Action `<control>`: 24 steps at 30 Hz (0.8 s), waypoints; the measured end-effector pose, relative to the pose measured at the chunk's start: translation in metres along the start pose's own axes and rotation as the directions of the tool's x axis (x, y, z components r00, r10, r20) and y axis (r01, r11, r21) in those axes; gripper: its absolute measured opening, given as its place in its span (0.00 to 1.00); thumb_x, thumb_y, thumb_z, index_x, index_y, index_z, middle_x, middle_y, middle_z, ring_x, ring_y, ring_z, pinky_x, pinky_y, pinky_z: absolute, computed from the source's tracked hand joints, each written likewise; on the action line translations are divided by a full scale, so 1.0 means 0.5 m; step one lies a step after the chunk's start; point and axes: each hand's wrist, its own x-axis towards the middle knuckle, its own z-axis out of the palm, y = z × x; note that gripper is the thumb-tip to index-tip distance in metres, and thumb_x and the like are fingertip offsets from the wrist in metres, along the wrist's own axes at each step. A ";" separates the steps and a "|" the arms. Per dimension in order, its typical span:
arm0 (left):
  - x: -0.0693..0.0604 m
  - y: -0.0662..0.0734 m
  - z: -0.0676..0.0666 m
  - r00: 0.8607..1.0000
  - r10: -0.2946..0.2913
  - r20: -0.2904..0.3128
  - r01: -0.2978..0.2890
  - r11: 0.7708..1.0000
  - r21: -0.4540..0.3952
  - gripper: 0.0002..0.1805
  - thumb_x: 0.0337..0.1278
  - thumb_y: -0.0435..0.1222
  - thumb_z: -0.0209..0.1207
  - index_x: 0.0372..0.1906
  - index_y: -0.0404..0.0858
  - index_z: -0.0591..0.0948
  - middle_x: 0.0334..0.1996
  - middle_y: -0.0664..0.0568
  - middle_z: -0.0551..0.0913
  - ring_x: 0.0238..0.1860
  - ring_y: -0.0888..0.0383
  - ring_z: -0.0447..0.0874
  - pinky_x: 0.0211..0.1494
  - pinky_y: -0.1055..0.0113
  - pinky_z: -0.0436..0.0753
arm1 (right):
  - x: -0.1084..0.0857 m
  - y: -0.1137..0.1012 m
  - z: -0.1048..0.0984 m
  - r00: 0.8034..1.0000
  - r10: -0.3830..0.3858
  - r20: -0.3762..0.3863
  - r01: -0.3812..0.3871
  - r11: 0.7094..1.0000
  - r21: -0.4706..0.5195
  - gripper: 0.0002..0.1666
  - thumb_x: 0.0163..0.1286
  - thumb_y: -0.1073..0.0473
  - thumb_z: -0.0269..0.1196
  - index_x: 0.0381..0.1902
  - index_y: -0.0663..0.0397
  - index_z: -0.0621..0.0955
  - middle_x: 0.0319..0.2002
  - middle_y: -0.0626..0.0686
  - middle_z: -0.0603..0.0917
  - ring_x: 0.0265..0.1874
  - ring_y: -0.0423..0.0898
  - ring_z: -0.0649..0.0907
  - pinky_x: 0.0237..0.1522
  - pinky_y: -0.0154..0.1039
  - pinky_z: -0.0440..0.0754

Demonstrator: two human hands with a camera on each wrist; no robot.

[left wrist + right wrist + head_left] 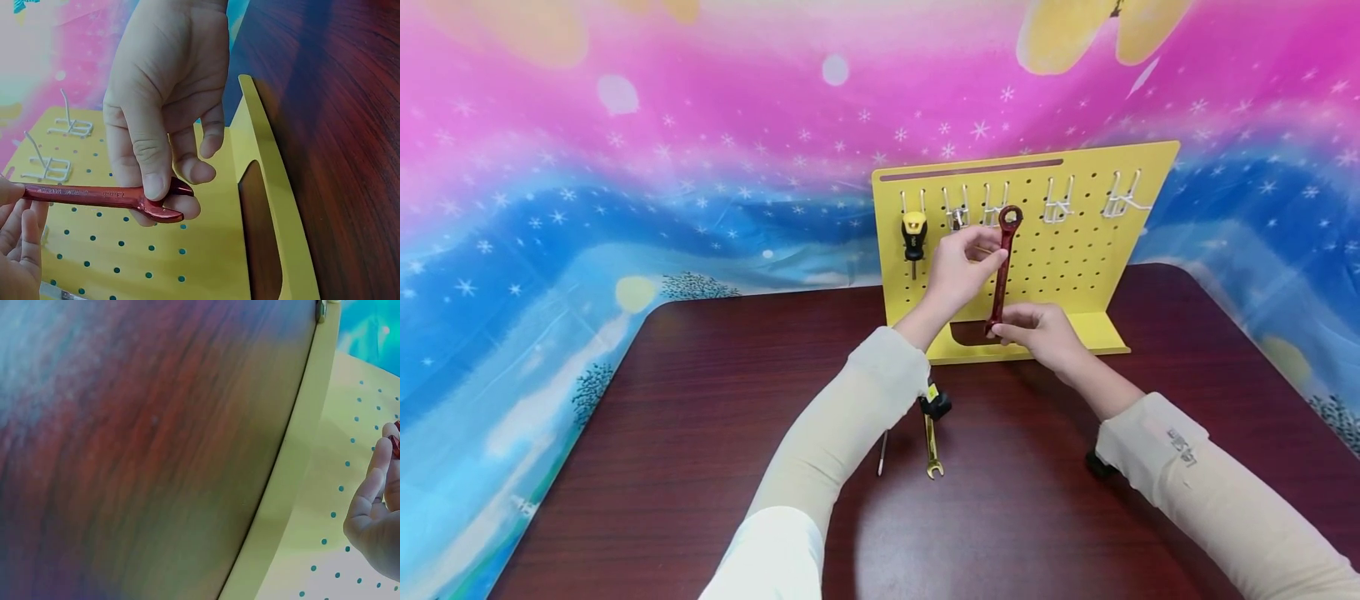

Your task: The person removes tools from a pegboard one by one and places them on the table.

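Observation:
A dark red combination wrench (1002, 287) is held nearly upright in front of the yellow pegboard (1075, 275), its ring end up. My left hand (958, 267) pinches it below the ring. Lower down, my right hand (1037, 329) pinches the open end between thumb and fingers. In the left wrist view the wrench (94, 195) lies across, with the thumb of the right hand (169, 106) on its open jaw and the left hand (22, 250) at the left edge. Only the red tip in the right hand (381, 519) shows in the right wrist view.
A yellow-and-black screwdriver (913, 237) hangs at the board's left. White wire hooks (1057, 208) line its top. On the table (737, 417) lie a gold wrench (932, 446), a black object (936, 405) and a thin rod (882, 454). A dark object (1099, 465) is partly hidden by the right sleeve.

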 end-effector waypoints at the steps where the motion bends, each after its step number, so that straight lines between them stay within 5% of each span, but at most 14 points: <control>1: -0.001 0.001 -0.001 1.000 -0.003 0.008 0.003 1.000 0.002 0.10 0.61 0.33 0.66 0.47 0.37 0.85 0.41 0.47 0.88 0.39 0.58 0.85 0.44 0.78 0.81 | -0.001 -0.002 0.000 1.000 0.002 0.002 -0.002 1.000 0.000 0.15 0.71 0.62 0.63 0.50 0.69 0.83 0.31 0.40 0.89 0.33 0.44 0.87 0.43 0.39 0.85; 13: -0.013 0.017 -0.005 0.999 -0.002 0.051 0.002 1.000 0.005 0.10 0.62 0.34 0.65 0.47 0.38 0.84 0.42 0.48 0.88 0.40 0.60 0.85 0.42 0.77 0.82 | -0.020 -0.013 -0.005 1.000 -0.010 -0.002 0.010 1.000 -0.019 0.16 0.70 0.61 0.64 0.49 0.68 0.84 0.33 0.47 0.91 0.32 0.43 0.86 0.41 0.36 0.84; 24: -0.030 0.020 -0.015 0.996 0.036 0.076 -0.037 0.999 0.018 0.11 0.63 0.35 0.65 0.48 0.37 0.83 0.41 0.47 0.87 0.40 0.59 0.86 0.44 0.77 0.82 | -0.039 -0.020 -0.001 0.999 -0.034 0.025 0.034 0.999 -0.026 0.15 0.69 0.61 0.65 0.49 0.66 0.85 0.33 0.42 0.90 0.35 0.45 0.88 0.43 0.37 0.86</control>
